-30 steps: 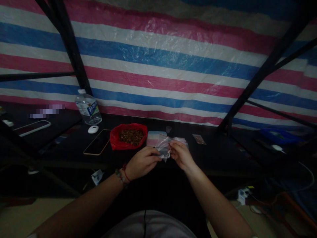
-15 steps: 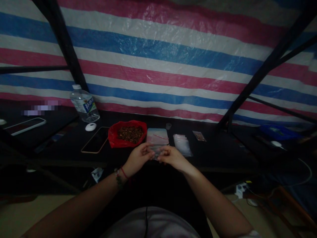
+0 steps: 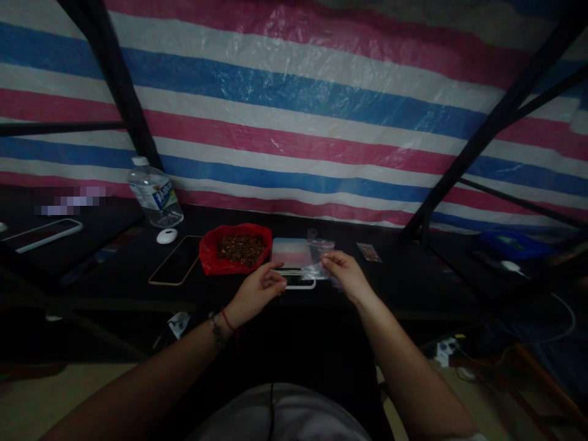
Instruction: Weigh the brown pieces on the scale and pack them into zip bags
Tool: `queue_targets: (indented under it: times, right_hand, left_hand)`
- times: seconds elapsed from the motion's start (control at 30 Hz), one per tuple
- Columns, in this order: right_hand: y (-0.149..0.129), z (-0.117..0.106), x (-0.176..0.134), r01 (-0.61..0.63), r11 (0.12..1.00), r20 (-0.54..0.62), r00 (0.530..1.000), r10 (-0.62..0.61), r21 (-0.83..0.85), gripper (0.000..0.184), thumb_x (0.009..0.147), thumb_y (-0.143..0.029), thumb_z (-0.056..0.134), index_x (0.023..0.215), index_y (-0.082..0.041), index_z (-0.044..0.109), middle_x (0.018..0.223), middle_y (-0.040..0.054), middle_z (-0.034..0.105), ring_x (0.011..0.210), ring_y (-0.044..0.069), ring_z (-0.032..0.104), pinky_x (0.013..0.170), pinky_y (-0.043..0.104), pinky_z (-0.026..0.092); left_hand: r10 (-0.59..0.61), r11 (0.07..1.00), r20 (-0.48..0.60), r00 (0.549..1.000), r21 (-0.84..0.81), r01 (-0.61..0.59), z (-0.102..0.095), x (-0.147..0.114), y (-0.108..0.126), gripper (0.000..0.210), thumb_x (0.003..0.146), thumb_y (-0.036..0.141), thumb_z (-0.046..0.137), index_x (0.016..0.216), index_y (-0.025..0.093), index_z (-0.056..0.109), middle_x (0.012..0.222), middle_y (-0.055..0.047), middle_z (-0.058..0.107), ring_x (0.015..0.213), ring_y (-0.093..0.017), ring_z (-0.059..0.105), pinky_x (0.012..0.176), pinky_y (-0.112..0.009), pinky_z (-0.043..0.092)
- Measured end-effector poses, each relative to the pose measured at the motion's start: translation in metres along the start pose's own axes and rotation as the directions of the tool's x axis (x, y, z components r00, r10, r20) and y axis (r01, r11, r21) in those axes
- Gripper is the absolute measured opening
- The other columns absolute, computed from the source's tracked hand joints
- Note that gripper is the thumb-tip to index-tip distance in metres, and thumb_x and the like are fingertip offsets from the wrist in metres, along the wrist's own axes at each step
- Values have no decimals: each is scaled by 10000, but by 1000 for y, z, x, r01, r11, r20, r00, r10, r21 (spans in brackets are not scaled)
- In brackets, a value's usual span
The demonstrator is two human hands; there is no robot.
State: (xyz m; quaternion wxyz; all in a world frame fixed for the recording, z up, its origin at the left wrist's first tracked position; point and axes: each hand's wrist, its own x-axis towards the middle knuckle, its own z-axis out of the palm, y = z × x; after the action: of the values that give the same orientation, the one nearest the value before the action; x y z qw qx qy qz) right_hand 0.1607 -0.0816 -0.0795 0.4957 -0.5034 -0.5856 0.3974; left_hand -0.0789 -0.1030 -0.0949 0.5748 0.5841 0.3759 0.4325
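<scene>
Now the right hand (image 3: 344, 272), fingertips pinching a clear plastic zip bag (image 3: 315, 258), has parted from the half-curled left hand (image 3: 255, 291), whose hold I can't tell, baring the flat blue-and-pink device (image 3: 288, 251) near the black desk's (image 3: 399, 285) front edge; the bag overlaps its right side.

And there's the clear plastic bag (image 3: 318, 267), thin and glinting, pinched at its right side by the right hand (image 3: 348, 275)! The film is creased, stretching over the right part of the pastel device (image 3: 287, 252), a pinkish band at its far end beyond the device's right edge. Whether anything's inside, too dim to tell!
</scene>
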Motion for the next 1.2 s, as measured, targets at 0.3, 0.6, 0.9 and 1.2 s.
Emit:
queue_targets:
  times: [0.3, 0.6, 0.9, 1.2]
  right_hand:
    - [51, -83, 24, -255, 711, -157, 967, 202, -655, 437, 725, -269, 586, 1136, -119, 577, 825, 84, 681, 696, 182, 626, 640, 269, 455]
    - [63, -112, 41, -450, 324, -446, 890, 92, -832, 556, 802, -480, 487, 1269, -180, 510, 1249, 176, 506, 1167, 331, 467, 923, 438, 377]
    - [79, -147, 64, -504, 440, -455, 863, 221, -743, 443, 794, -394, 542, 1156, -144, 593, 1087, 169, 624, 1037, 283, 579, 849, 360, 429]
    - [-10, -52, 39, 273, 863, 42, 958, -282, -424, 608, 694, -190, 617, 1284, -174, 470, 1173, 103, 597, 1009, 193, 590, 888, 335, 446]
  left_hand:
    - [39, 997, -36, 999, 71, -36, -9, 5, 1, 404, 712, 333, 656, 1050, 151, 529, 723, 17, 587, 644, -111, 581, 619, -243, 469]
    - [16, 994, -79, 997, 109, -8, -13, 6, 8, 330, 709, 316, 630, 978, 142, 554, 681, 20, 585, 627, -111, 569, 622, -240, 451]
    - [21, 995, -97, 995, 101, -11, -13, 6, 10, 284, 687, 302, 634, 912, 138, 577, 693, 3, 612, 619, -111, 572, 612, -240, 450]
    - [-42, 999, -48, 998, -11, 42, -12, 3, 9, 353, 745, 405, 616, 959, 127, 577, 760, -29, 628, 636, -117, 583, 603, -240, 446]
